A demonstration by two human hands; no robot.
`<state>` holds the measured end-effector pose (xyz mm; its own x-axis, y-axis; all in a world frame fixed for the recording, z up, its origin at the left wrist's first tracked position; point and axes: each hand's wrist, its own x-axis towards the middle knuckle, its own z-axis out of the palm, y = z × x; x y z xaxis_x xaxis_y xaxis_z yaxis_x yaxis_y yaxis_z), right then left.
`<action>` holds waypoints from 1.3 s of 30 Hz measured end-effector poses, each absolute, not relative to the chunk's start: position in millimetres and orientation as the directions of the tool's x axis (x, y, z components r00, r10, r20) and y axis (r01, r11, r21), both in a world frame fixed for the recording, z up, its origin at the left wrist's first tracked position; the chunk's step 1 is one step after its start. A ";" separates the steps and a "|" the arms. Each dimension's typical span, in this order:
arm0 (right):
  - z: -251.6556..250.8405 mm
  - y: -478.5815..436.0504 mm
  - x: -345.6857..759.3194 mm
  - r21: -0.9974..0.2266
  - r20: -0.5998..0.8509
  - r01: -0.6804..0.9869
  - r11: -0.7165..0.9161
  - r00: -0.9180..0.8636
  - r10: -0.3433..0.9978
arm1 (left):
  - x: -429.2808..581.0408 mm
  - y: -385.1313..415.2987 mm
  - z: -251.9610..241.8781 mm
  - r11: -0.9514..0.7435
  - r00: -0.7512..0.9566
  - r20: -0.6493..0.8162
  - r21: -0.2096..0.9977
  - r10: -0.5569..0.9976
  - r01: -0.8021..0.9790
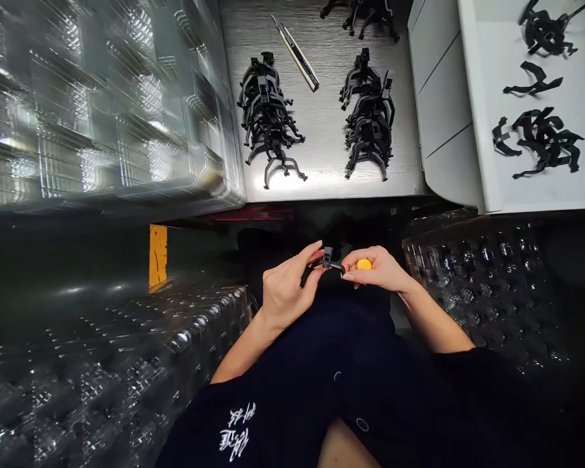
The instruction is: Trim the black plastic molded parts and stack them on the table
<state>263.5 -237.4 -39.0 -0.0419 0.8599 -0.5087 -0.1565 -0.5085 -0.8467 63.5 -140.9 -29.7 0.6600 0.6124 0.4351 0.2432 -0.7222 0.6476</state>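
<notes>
Low in front of my body, my left hand (290, 283) pinches a small black plastic clip-like part (327, 257) between thumb and fingers. One curved arm of that part points toward my right hand (377, 268), whose thumb and fingertips meet at its end. Tucked in the curled fingers of the right hand is a small yellow object (364, 264); only its rounded end shows, so its kind is unclear. On the metal table beyond, similar black parts lie in a left row (270, 120) and a right row (369, 123).
A slim cutter knife (296, 55) lies on the metal table (316, 162). Stacked clear plastic trays (102, 117) stand at left. A white bin (497, 188) at right holds loose black parts (548, 140). More clear trays sit low on the left (127, 364) and right (482, 292).
</notes>
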 end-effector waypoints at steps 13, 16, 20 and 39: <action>-44.0 -235.5 270.9 -0.960 -0.279 -0.097 -0.263 0.231 0.932 | 84.5 -99.5 -20.6 -0.765 0.458 0.613 0.516 0.644 0.386; -38.2 -235.6 268.3 -0.981 -0.168 0.053 -0.185 0.229 0.959 | 111.1 -53.0 -21.3 -0.698 0.333 0.647 0.456 0.686 0.552; -27.6 -241.7 259.7 -0.980 0.018 0.199 -0.017 0.172 0.985 | 138.2 -1.7 -30.1 -0.587 0.264 0.577 0.493 0.773 0.642; 71.7 -209.8 529.0 -0.061 -0.236 0.792 -0.607 0.579 0.780 | 135.7 -49.4 -0.8 -0.800 0.398 0.713 0.396 0.577 0.451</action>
<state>529.0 -209.8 71.7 0.5794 0.7802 -0.2357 0.7924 -0.6070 -0.0613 135.7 -49.4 -0.8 0.3976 0.5770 0.7134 0.4507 -0.8001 0.3960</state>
